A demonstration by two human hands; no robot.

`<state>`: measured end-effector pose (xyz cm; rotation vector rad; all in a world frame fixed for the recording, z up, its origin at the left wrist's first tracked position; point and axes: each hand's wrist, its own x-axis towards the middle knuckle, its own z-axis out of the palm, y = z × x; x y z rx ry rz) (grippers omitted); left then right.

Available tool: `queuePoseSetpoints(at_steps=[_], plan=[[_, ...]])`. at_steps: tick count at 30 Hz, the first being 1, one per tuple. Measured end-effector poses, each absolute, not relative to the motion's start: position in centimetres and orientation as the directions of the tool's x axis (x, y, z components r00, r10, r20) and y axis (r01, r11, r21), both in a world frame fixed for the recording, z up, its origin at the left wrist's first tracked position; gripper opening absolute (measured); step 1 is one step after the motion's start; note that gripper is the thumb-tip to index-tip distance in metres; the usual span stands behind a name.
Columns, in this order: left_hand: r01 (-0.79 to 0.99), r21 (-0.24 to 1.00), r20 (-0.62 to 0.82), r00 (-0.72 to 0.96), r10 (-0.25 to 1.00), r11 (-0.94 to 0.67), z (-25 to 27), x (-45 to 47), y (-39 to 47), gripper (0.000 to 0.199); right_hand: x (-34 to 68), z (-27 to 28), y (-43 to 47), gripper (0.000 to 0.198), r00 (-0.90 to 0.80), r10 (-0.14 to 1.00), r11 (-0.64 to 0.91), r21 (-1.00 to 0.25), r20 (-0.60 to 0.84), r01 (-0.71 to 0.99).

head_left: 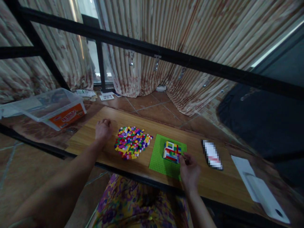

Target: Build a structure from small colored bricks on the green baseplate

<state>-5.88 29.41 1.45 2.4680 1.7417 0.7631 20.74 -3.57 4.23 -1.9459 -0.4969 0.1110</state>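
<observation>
Seen from the head: a block build (169, 151) of mixed red, white, yellow and blue bricks, lying flat on a green base plate (156, 158), just beside the fingertips of the right hand (190, 171). Reaches in from the near right corner of the plate, fingers bent, thumb and forefinger drawn close together at the right edge of the build. Seems to touch it there, next to a small purple patch; too small and shaded to tell whether pinching a brick or only pressing.

Farther left, a loose pile of small coloured bricks (133, 142) on the wooden table (213, 185), near the plate. Beyond its left side, the left hand (104, 129), set down near the far edge of the wood, apart from both pile and build. Fingers loosely curled; cannot tell whether holding anything.

To the right of the right hand, well apart from its fingers, a dark-edged flat object (212, 155) with a blurred-out face. At far left, a clear plastic box (67, 115) with an orange label.
</observation>
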Motion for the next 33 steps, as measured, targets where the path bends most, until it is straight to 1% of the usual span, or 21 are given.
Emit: queuePoseSetpoints(at_steps=[2,6,7,9,11,14,17,21,23,26,29,33], plan=[[0.875,0.311,0.368,0.248,0.896,-0.37,1.5,-5.8,29.3,0.036,19.0,4.4,-3.2,0.037,0.882,0.431,-0.311,-0.886,0.191,0.344],[0.871,0.339,0.356,0.231,0.905,-0.356,1.7,-5.7,29.1,0.035,14.5,4.3,-2.0,0.026,0.702,0.684,-0.23,-0.855,0.198,0.465],[0.871,0.34,0.354,0.23,0.907,-0.354,1.8,-5.7,29.0,0.034,13.5,4.2,-1.6,0.024,0.654,0.731,-0.219,-0.841,0.195,0.495],[0.872,0.343,0.35,0.226,0.909,-0.349,1.9,-5.7,28.9,0.034,11.7,4.0,-0.9,0.022,0.558,0.807,-0.18,-0.82,0.193,0.543],[0.871,0.351,0.347,0.22,0.912,-0.344,2.0,-5.7,28.7,0.033,10.6,3.8,-0.2,0.022,0.477,0.852,-0.128,-0.798,0.217,0.59],[0.872,0.353,0.343,0.217,0.914,-0.34,2.0,-5.7,28.7,0.031,10.0,3.6,1.1,0.025,0.364,0.895,-0.054,-0.748,0.258,0.662],[0.869,0.349,0.35,0.225,0.909,-0.35,1.9,-5.7,28.8,0.031,10.0,3.6,2.5,0.028,0.264,0.928,-0.008,-0.692,0.264,0.721],[0.867,0.358,0.363,0.212,0.907,-0.346,1.8,-5.7,28.8,0.031,10.0,3.5,3.7,0.028,0.187,0.958,-0.018,-0.607,0.217,0.795],[0.863,0.369,0.358,0.211,0.91,-0.346,1.8,-5.7,28.8,0.03,10.1,3.5,3.8,0.027,0.18,0.964,-0.038,-0.572,0.194,0.819],[0.859,0.384,0.343,0.207,0.916,-0.338,1.8,-5.7,28.7,0.03,10.6,3.4,3.5,0.025,0.177,0.964,-0.043,-0.545,0.197,0.837],[0.861,0.385,0.339,0.204,0.918,-0.333,1.9,-5.6,28.6,0.031,11.2,3.5,2.9,0.026,0.189,0.956,-0.038,-0.544,0.225,0.838],[0.862,0.385,0.333,0.204,0.92,-0.331,2.1,-5.6,28.5,0.032,11.5,3.8,2.3,0.026,0.256,0.933,-0.071,-0.569,0.253,0.819]])
